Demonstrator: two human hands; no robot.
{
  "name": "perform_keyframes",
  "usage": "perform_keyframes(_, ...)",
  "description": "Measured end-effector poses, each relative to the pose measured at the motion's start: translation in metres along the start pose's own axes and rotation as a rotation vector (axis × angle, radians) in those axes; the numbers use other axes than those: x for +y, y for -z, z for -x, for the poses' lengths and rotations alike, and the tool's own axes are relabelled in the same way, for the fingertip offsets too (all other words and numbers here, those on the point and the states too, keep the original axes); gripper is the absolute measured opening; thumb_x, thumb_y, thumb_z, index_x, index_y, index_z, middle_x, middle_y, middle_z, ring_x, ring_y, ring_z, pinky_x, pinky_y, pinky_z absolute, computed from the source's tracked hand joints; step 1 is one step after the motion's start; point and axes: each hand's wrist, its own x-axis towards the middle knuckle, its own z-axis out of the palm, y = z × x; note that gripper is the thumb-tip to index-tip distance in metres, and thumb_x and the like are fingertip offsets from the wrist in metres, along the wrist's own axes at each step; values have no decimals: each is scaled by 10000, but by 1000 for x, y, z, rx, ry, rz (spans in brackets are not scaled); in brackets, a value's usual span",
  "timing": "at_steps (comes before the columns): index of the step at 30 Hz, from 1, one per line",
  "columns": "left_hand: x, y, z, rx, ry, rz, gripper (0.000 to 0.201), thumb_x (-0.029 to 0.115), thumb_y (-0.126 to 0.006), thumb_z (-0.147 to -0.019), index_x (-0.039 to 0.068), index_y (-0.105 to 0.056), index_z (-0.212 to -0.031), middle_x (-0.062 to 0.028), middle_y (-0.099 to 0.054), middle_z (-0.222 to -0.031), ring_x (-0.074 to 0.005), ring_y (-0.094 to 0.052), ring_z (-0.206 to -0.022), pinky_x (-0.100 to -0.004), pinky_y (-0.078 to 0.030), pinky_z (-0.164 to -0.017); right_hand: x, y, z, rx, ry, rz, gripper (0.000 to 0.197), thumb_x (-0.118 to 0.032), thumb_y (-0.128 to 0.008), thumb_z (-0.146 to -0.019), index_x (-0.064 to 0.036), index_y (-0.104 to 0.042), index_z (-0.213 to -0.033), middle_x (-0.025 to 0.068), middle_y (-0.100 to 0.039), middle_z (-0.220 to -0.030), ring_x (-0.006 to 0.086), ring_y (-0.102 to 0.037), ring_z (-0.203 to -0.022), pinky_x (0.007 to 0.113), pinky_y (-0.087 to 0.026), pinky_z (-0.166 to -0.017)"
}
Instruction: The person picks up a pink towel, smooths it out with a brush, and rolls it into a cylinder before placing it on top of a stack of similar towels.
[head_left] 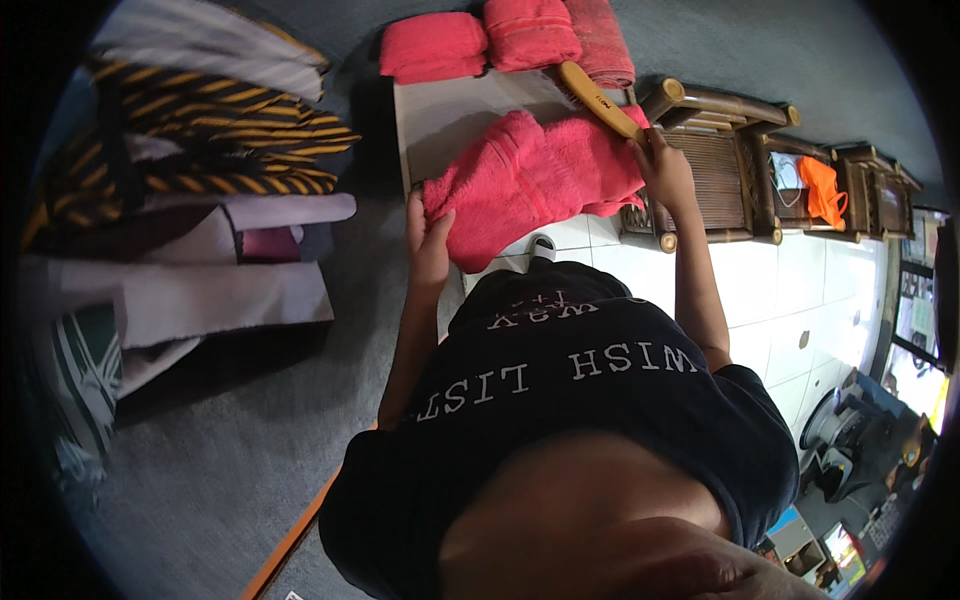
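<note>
A pink towel (530, 175) lies loosely spread over the near part of a pale tabletop (425, 130), its near edge hanging toward me. My left hand (430, 245) is closed at the towel's left edge, thumb on top. My right hand (665, 175) grips the handle of a wooden brush (598, 98) at the towel's right side. The brush points up and left, with dark bristles along its lower side. Whether the right fingers also pinch the towel I cannot tell. Along the far edge sit a folded pink towel (433, 47), a second one (532, 35) and a third, duller one (600, 42).
Clothes (200, 150), some striped black and yellow, hang at the left. A bamboo chair (710, 180) stands close by my right arm. Farther right, an orange bag (822, 190) rests on more bamboo furniture. White floor tiles (750, 280) show below.
</note>
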Motion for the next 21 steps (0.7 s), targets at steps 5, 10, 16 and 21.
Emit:
perform_keyframes(5, 34, 33, 25, -102, 29, 162, 431, -8, -532, -830, 14, -455, -1253, -83, -556, -1184, -155, -522, -1115, -298, -385, -992, -18, -12, -31, -116, 188, 45, 394, -408, -540, -919, -35, -566, -1042, 221, -641, -715, 428, -635, -720, 503, -501, -645)
perform_keyframes(10, 47, 34, 53, -105, 55, 218, 486, -18, -525, -820, 5, -431, -1296, -99, -542, -1225, -177, -519, -1157, -315, -392, -1004, -31, -61, -64, -156, 385, 177, 409, -451, -513, -923, -47, -547, -983, 195, -640, -706, 409, -631, -696, 504, -492, -618)
perform_keyframes(16, 53, 29, 69, -153, -29, 68, 489, -31, -480, -823, -14, -440, -1310, -97, -536, -1238, -156, -508, -1157, -291, -381, -1000, -73, -105, -83, -21, 513, 432, 345, -425, -561, -888, -88, -599, -954, 90, -663, -856, 266, -649, -838, 457, -453, -770)
perform_keyframes(21, 67, 35, 84, -158, -45, 93, 468, -28, -463, -791, -31, -478, -1259, -95, -557, -1184, -153, -527, -1113, -292, -388, -986, -87, -123, -90, 222, 520, 405, 254, -348, -626, -842, -121, -606, -955, 45, -616, -933, 238, -608, -934, 449, -452, -745)
